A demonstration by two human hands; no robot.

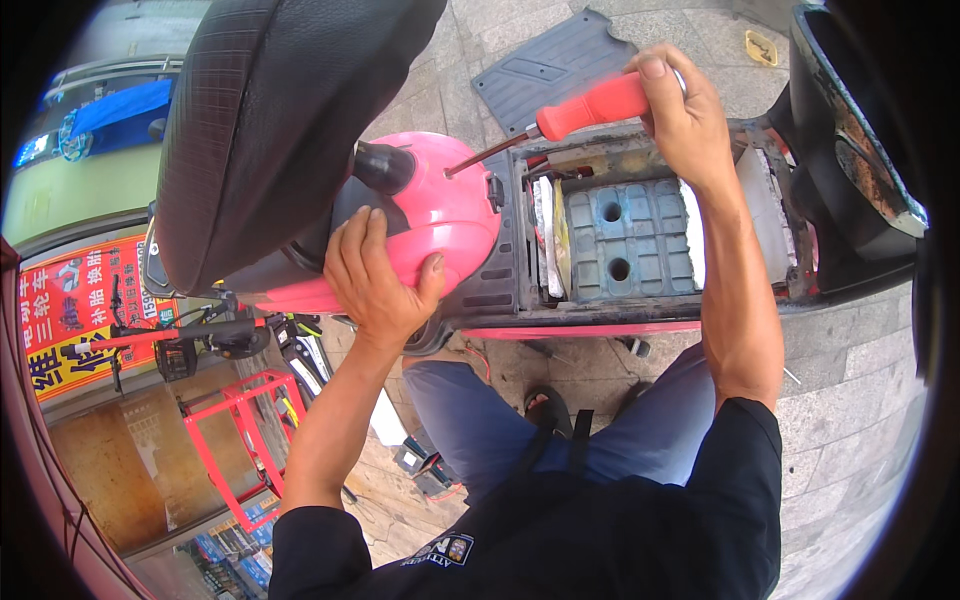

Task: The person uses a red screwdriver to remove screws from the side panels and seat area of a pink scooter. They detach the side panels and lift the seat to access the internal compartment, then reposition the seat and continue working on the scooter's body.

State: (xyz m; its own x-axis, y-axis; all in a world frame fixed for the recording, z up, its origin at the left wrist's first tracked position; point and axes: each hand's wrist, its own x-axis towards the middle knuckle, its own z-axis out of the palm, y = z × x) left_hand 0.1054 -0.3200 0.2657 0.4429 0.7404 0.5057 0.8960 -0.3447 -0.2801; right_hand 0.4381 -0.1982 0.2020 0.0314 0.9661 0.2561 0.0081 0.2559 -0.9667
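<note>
My right hand (pixel 685 115) is wrapped round the red handle of a screwdriver (pixel 592 107). The screwdriver slants down to the left, and its tip meets a small hole in the pink body panel (pixel 452 238) of an electric scooter. On the panel's near side rests my left hand (pixel 375 275), fingers spread and holding nothing. The scooter's black seat (pixel 265 130) rises to the left of the panel. To the right lies the uncovered footboard bay, with a bluish-grey ribbed battery block (pixel 640 237) inside and pale foam pieces at its sides.
A dark grey floor plate (pixel 550 62) lies on the paving beyond the scooter, with a small yellow tray (pixel 760 47) farther right. The black front part (pixel 860 150) of the scooter stands at right. A red metal frame (pixel 235 450) and a printed sign (pixel 95 315) are at left.
</note>
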